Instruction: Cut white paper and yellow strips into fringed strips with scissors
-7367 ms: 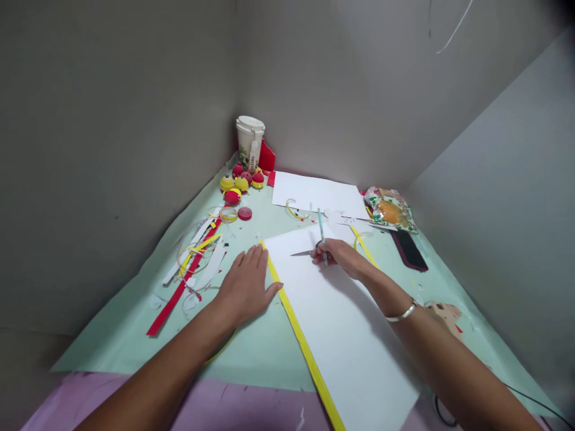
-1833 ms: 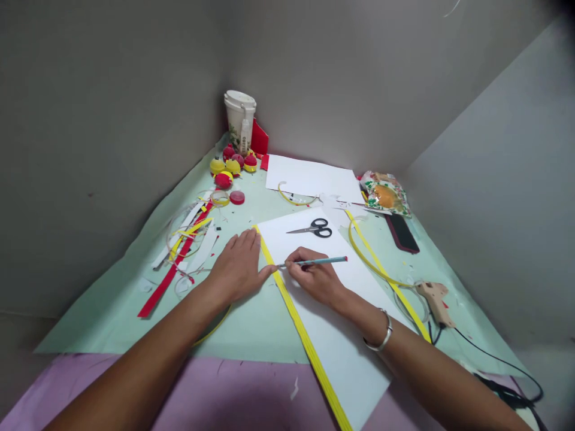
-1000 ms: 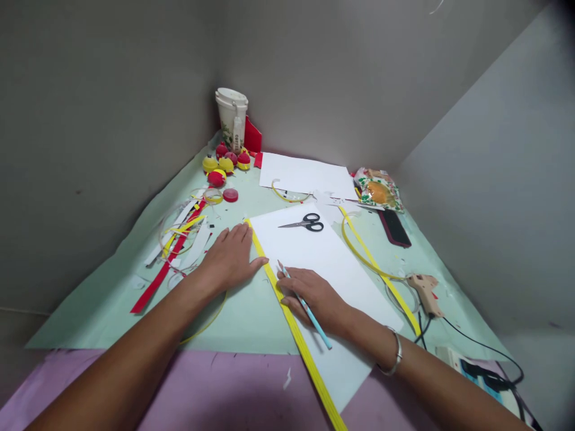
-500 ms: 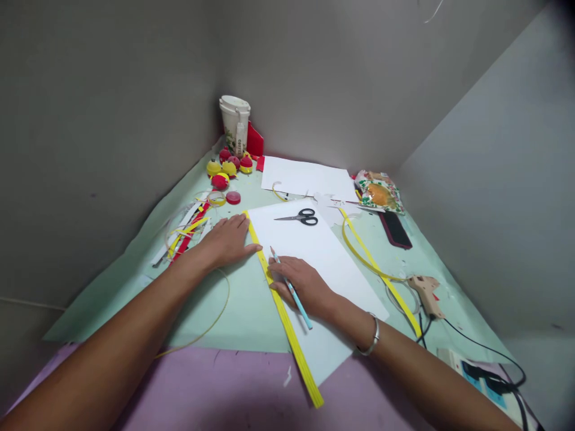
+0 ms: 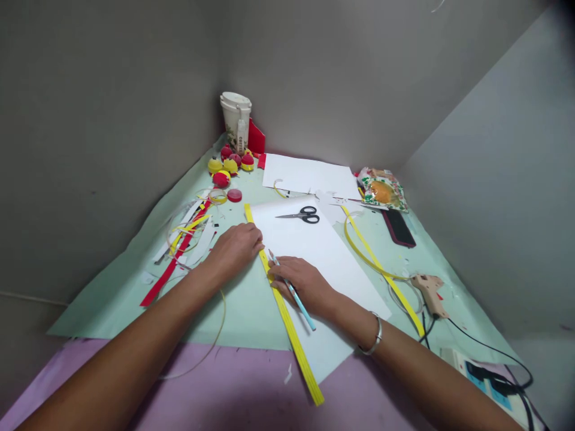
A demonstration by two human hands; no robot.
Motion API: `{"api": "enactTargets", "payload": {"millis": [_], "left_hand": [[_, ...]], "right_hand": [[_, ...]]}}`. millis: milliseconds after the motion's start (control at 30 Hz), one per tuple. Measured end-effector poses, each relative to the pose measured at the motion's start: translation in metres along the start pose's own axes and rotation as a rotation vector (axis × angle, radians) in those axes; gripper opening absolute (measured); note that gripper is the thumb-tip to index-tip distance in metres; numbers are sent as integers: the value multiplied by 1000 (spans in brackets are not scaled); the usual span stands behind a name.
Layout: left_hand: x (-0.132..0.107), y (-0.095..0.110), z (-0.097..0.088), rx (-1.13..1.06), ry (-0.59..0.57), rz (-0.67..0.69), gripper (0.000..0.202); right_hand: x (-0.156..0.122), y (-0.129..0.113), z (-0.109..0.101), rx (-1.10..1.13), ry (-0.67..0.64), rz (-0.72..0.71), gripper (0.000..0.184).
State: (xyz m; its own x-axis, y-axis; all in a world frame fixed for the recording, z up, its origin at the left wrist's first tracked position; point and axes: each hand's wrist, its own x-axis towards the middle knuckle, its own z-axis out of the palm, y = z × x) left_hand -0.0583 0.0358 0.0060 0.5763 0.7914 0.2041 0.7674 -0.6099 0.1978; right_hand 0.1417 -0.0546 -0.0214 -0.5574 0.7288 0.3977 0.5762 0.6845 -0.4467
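A long white sheet of paper [image 5: 323, 251] lies on the mint green table cover [image 5: 251, 311], with a folded yellow strip [image 5: 291, 335] running along its left edge. My right hand [image 5: 300, 284] grips a light blue pencil [image 5: 294, 293], its tip pointing at the strip's edge near my left fingers. My left hand [image 5: 236, 248] lies flat just left of the strip, fingertips pressing on it. Black-handled scissors [image 5: 300, 215] rest on the far end of the sheet.
A white cup [image 5: 236, 120], red and yellow balls [image 5: 229, 167] and paper scraps [image 5: 184, 239] sit at the left and back. A second white sheet [image 5: 309, 176], a snack packet [image 5: 381, 191], a dark phone [image 5: 399, 227], a curved yellow strip [image 5: 381, 269] and a corded glue gun [image 5: 429, 290] lie to the right.
My right hand put the scissors down on the sheet, then brought the pencil to the yellow strip. My left hand has slid nearer along the strip, fingers curling onto it.
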Motion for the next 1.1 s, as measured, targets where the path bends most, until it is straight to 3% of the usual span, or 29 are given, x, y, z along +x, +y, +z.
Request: {"api": "enactTargets", "payload": {"millis": [267,467,800,1100], "left_hand": [[-12,9,5,-74,-34,-34,15],[-20,8,7,-153,-33,-19,23],[-23,11,1,-131,-74,-12,31],[-25,8,3,-168,-55,-6,37]], "right_hand": [[-4,-1,-2,25,15,-28,14],[-12,-5,-9,11,-63,-49,15],[-21,-11,-21,20,-138,-179,17],[-21,-12,-20,31,-136,-175,15]]}}
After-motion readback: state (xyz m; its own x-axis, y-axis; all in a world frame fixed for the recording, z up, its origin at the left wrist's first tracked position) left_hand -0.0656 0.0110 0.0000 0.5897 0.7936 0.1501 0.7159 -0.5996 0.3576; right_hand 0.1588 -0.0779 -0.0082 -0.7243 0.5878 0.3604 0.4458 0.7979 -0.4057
